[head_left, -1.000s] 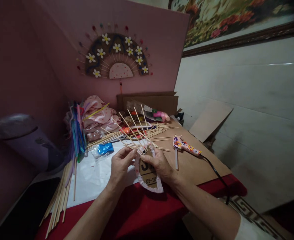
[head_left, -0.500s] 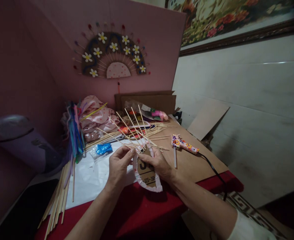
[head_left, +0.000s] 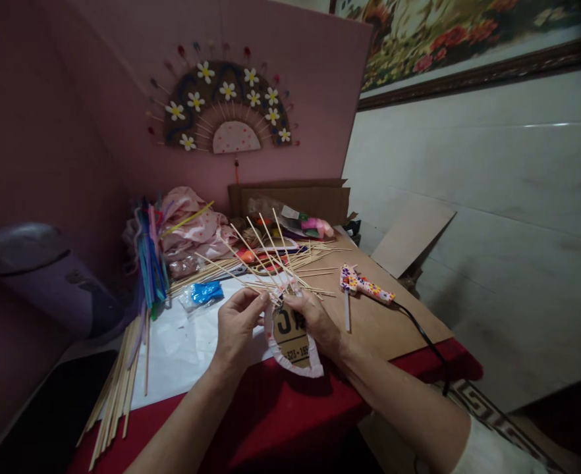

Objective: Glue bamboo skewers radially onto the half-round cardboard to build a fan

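Here's my cardboard piece [head_left: 289,339], held up over the near edge of the table, its long axis running away from me, the lower end angled a little to my right. The rounded edge faces left and towards me; thin sticks [head_left: 257,245] fan out from the far end, most pointing up and leaning left.

My left hand [head_left: 238,322] has thumb and fingertips pinching the upper left rim, right by the stick ends; exactly what sits between them, I can't tell. My right hand [head_left: 320,324] grips the upper right side, thumb lying across the front.

And the look of it: bare brown face, bold black print, "323-165" or similar on the lower line, all bordered by a pale, pink-spotted cloth edging [head_left: 298,370].

Below, a red cloth [head_left: 271,408], a white sheet [head_left: 182,355] and a brown board [head_left: 389,329]. On the board, a flower-patterned glue gun [head_left: 367,285]; to the left, a blue packet [head_left: 206,291] and loose sticks [head_left: 115,388]. Ahead, a flowered fan [head_left: 236,137] hangs on the pink wall [head_left: 315,79], with a framed painting [head_left: 433,49] on the pale wall [head_left: 468,158] at right.
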Available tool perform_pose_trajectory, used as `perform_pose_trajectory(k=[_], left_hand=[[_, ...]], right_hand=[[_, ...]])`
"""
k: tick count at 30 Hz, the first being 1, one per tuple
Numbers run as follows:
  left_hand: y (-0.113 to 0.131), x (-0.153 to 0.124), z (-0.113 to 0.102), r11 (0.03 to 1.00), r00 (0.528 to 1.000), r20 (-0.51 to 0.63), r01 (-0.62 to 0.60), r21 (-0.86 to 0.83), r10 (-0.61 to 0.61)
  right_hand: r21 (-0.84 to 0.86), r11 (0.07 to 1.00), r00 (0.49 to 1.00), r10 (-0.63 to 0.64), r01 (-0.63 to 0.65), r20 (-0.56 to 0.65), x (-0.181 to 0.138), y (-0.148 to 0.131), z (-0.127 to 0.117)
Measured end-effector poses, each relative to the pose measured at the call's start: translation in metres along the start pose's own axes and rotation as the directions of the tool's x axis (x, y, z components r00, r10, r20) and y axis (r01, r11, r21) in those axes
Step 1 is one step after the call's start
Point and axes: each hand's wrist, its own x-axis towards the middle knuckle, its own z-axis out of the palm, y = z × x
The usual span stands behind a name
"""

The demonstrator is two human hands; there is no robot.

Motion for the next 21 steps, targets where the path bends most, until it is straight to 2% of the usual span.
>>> perform_pose_trajectory(k=[10, 21], left_hand=[[0.0041, 0.0035, -0.0045, 0.999, 0.998, -0.061, -0.029, 0.022, 0.03], [0.0076, -0.0002, -0.0002, 0.998, 0.998, -0.049, 0.023, -0.056, -0.026]], right_hand=[[0.003, 0.999, 0.996, 0.054, -0.054, -0.069, 0.0003, 0.0031, -0.0024], [-0.027, 0.997, 0.993, 0.07, -0.072, -0.096, 0.0012, 0.0045, -0.0035]])
